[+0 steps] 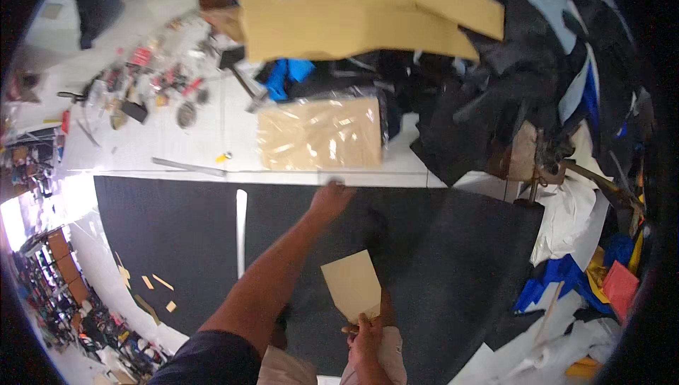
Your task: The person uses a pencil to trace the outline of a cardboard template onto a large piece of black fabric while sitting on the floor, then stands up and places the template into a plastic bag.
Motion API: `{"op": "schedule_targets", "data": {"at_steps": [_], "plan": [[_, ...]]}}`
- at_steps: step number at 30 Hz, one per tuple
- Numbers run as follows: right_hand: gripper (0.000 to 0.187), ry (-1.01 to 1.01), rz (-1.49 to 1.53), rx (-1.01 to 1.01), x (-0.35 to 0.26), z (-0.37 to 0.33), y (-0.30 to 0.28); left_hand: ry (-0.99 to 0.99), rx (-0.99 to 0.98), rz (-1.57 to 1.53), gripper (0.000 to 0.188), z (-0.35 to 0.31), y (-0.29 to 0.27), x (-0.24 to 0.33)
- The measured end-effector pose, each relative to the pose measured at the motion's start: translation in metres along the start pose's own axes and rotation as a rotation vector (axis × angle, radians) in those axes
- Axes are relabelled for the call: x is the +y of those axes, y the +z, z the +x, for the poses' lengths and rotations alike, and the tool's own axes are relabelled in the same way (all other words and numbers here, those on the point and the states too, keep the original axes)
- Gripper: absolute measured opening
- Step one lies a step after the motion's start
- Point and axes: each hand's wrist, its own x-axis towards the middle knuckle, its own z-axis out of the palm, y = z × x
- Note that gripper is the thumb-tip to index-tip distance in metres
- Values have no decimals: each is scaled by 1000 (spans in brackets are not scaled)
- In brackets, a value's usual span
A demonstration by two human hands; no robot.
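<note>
My right hand point(363, 341) is closed on the lower end of a beige card piece point(352, 286), low in the middle. The card has straight edges and narrows toward my fingers. Reaching forward, my left hand point(331, 199) is at the far edge of a large dark sheet point(177, 243). Its fingers are blurred, so their grip does not show. Just beyond that hand, a clear-wrapped beige stack point(320, 134) lies on the white surface point(237, 112).
A narrow white strip point(241, 233) crosses the dark sheet, and small beige scraps point(163, 282) lie at its left. A metal ruler-like strip point(187, 166), jumbled small tools and large tan sheets point(346, 13) lie farther off. Dark material point(488, 95) and blue scraps point(559, 282) crowd the right.
</note>
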Motion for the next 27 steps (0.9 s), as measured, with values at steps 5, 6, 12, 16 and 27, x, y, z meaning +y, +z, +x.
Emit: {"op": "schedule_targets", "data": {"at_steps": [5, 6, 12, 16, 27], "plan": [[25, 193, 180, 91, -39, 8, -28, -260, 306, -33, 89, 134, 42, 97], [24, 183, 208, 111, -43, 14, -28, -303, 341, -15, 88, 155, 44, 104], [36, 196, 133, 89, -110, 18, -34, -55, 587, -146, 17, 187, 52, 52], [39, -158, -85, 84, -143, 7, -29, -355, 281, -887, 40, 84, 30, 56], [18, -1201, -954, -410, -179, -152, -8, -333, 660, -741, 40, -318, -83, 81]]}}
